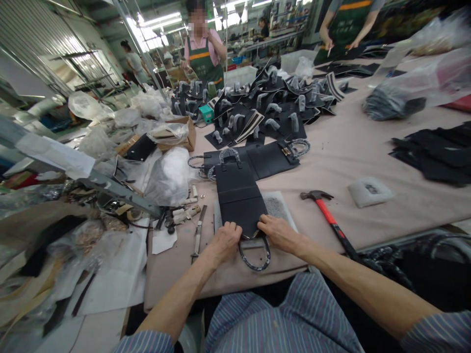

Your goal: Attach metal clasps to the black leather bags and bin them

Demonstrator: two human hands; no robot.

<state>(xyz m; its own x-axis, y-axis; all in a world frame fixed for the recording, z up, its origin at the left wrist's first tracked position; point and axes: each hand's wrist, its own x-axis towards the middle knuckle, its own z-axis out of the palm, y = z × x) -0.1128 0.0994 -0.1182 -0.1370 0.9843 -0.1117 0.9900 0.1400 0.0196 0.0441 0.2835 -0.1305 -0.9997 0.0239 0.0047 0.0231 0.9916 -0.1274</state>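
Note:
A black handbag panel [241,198] with wrapped handles lies in front of me, partly over a grey slab [277,206]. Its near edge is gripped at the left corner by my left hand [226,241], fingers curled over it. At the right corner my right hand [277,233] holds the same edge, fingers bent and closed. Between the hands a plastic-wrapped handle [254,267] loops toward me. Just beyond lies another flat black bag piece [274,159] with a gold-coloured clasp and wrapped handles. My thumbs are mostly hidden.
A red-handled hammer [327,213] lies right, near a wrapped white block [370,191]. A metal tool [199,233] lies left. Black bag pieces [272,105] are heaped at the back; plastic bags [167,176] crowd the left. Two people in green aprons stand across the table.

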